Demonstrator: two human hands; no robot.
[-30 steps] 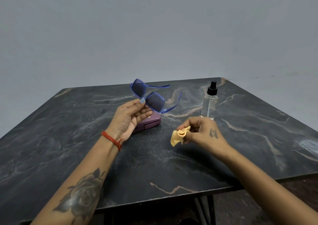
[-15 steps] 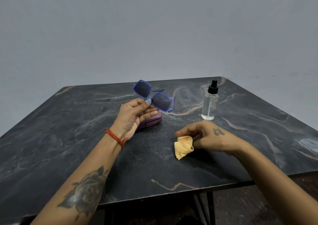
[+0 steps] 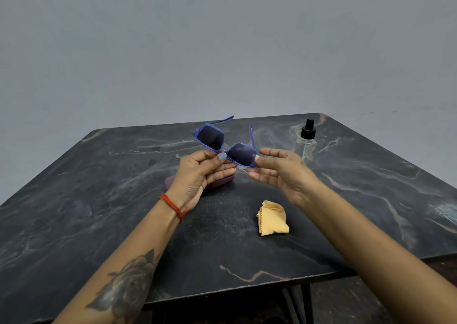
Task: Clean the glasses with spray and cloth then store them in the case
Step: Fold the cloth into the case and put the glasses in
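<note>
Blue-framed sunglasses (image 3: 226, 145) with dark lenses are held up over the table, tilted, their arms pointing away from me. My left hand (image 3: 200, 172) pinches them at the bridge. My right hand (image 3: 279, 170) is at the right lens corner with fingers straight, its fingertips touching the frame edge. A crumpled yellow cloth (image 3: 273, 218) lies on the table below my right hand. The purple case (image 3: 217, 181) lies closed beneath my left hand, mostly hidden. A clear spray bottle (image 3: 308, 138) with a black cap stands at the back right.
Everything sits on a dark marble table (image 3: 99, 200) whose front edge runs near my forearms. A plain grey wall stands behind it.
My right hand let go of the yellow cloth on the table and rose to the right corner of the glasses. My left hand kept holding the glasses, whose arms have swung out.
</note>
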